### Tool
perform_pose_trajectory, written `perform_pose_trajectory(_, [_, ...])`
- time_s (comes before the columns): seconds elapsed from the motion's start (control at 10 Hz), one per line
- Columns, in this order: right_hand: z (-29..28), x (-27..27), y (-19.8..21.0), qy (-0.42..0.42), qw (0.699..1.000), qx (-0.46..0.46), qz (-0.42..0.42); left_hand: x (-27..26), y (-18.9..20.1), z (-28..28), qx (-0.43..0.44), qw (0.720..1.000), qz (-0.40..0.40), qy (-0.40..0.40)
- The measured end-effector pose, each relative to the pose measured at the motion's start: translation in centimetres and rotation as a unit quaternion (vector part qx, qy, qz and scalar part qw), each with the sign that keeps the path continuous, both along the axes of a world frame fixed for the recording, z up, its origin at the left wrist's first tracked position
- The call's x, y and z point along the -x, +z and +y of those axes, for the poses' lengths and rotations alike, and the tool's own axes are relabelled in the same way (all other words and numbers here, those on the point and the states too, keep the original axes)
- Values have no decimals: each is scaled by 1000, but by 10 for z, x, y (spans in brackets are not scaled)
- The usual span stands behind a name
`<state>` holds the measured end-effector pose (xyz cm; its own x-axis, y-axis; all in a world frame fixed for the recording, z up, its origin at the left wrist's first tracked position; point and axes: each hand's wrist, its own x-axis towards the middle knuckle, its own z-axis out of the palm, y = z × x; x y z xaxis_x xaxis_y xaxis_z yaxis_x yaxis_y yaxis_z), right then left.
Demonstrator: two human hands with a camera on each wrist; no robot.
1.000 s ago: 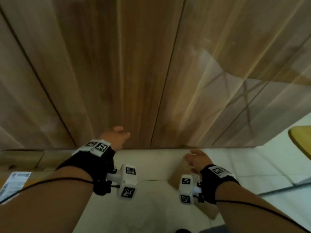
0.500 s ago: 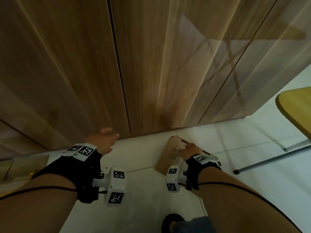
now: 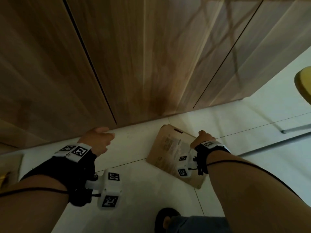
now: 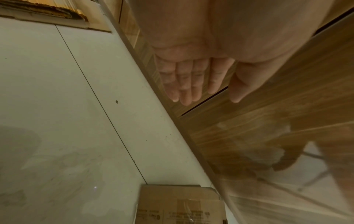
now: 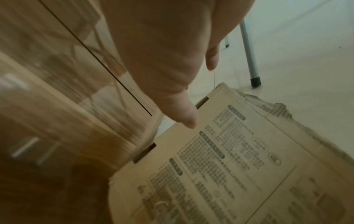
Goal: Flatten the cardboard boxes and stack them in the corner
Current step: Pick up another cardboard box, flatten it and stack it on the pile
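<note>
The right hand [image 3: 202,139] hangs with relaxed fingers over a flattened, printed cardboard box [image 3: 170,152] lying on the pale glossy tile floor [image 3: 143,190] beside the wood-grain cabinet doors [image 3: 134,64]. The left hand [image 3: 99,140], fingers straight and together, holds nothing. More cardboard [image 4: 47,10] lies far left.

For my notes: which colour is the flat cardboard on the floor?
Brown, with dark printed text; the cardboard shows best in the right wrist view.
</note>
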<state>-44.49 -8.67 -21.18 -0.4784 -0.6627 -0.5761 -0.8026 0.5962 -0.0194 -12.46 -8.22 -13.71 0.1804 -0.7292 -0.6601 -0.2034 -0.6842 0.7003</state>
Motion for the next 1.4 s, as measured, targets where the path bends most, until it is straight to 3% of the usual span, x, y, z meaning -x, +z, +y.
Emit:
perform_pose_trajectory(0.1, [-2, 5, -19, 41, 999, -19, 25, 5, -10, -1, -6, 1000, -26, -6])
perform_pose_trajectory(0.4, [-14, -6, -56, 50, 995, -44, 72, -2, -29, -8, -36, 997, -51, -40])
perform_pose_trajectory(0.5, [-15, -10, -54, 77, 991, -55, 92, -4, -35, -7, -36, 997, -54, -38])
perform_pose_trajectory(0.7, [-22, -23, -62, 150, 985, -79, -16, -12, -38, 1, -41, 997, -56, -33])
perform_pose_trajectory(0.9, [-39, -76, 15, 215, 966, -43, -138, -29, -33, 11, -61, 997, -36, -11])
perform_pose_trajectory(1.2, [-22, -141, 108, 331, 916, 11, -225, -106, 2, 71, -96, 986, -108, 84])
perform_pose_trajectory(1.4, [1, -210, 171, 390, 877, 76, -271, -155, 45, 118, -91, 977, -48, 188])
